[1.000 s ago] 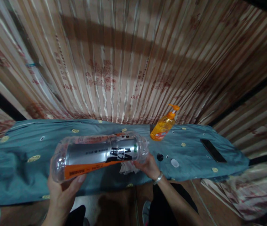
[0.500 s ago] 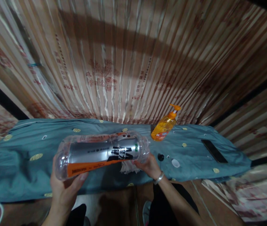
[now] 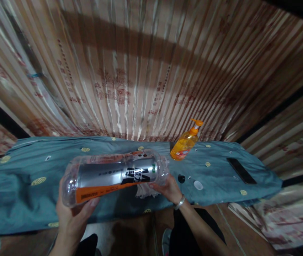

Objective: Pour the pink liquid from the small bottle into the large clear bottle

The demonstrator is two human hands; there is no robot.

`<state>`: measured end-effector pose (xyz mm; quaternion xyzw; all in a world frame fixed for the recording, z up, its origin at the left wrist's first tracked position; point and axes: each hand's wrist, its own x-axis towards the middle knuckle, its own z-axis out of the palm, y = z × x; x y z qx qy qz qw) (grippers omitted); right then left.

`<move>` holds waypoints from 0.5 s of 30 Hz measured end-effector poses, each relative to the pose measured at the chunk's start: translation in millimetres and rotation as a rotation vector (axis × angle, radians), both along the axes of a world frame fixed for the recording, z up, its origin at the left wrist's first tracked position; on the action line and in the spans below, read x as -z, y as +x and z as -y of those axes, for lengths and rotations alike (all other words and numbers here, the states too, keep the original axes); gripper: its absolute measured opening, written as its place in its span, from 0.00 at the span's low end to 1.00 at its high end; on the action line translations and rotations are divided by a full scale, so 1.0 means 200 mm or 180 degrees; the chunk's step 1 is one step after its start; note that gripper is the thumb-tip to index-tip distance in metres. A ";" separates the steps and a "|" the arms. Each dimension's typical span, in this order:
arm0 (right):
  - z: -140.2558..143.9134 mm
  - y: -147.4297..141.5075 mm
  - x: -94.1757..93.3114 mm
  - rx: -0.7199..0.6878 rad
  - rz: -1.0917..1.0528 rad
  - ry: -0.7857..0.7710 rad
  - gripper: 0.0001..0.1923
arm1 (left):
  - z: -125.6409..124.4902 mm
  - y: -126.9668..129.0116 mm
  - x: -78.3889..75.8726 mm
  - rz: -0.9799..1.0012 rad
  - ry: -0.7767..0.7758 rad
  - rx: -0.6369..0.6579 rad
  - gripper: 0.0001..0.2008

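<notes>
Little has shifted: I still hold the clear bottle level above the teal cloth, long axis left-right. My left hand cups its base; my right hand grips the neck end, beside white tissue.

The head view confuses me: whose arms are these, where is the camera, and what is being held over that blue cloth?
No machine here: a person wears a camera on the head, looking down at their own arms. The left hand grips the base of a big clear plastic bottle with a silver and orange label, held sideways; the right hand supports its neck end, with something white, perhaps a cloth, beneath. On the blue cloth stand an orange pump bottle, a small black cap, a white disc and a dark flat phone-like slab. A striped curtain hangs behind.
</notes>
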<state>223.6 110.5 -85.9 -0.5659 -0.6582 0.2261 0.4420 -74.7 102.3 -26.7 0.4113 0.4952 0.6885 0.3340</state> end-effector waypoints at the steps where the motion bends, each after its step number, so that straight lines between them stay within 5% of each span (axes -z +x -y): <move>1: 0.00 0.00 0.00 -0.0080 -0.0051 -0.0042 0.21 | 0.00 0.00 0.00 -0.0009 -0.0022 -0.0013 0.44; 15: -0.01 -0.01 0.04 -0.0016 -0.0317 0.0120 0.16 | -0.01 -0.02 0.02 -0.0015 -0.0184 -0.0062 0.43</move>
